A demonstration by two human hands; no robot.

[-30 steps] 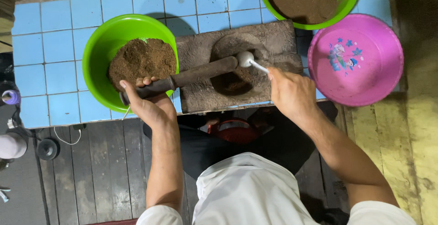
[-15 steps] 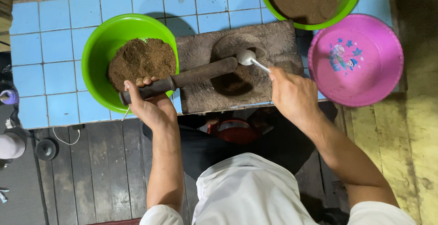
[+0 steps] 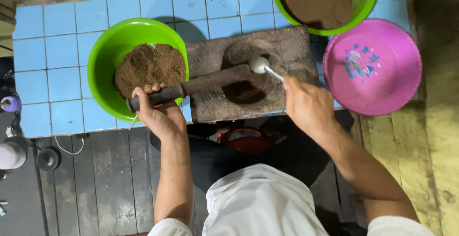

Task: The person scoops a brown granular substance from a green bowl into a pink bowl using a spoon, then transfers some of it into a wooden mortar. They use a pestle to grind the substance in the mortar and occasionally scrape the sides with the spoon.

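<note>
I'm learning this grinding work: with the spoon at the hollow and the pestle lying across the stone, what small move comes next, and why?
Probably tip the spoon into the hollow of the stone block. The right hand holds its bowl at the hollow's rim, brown powder lies in the hollow, and the left hand holds the pestle with its head over that hollow.

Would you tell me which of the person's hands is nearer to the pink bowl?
Right. The right hand, holding a white spoon, sits just left of the pink bowl; the left hand grips the dark pestle much farther left.

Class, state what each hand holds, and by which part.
Left hand grips the dark pestle by its handle end; right hand holds the white spoon by its handle.
</note>
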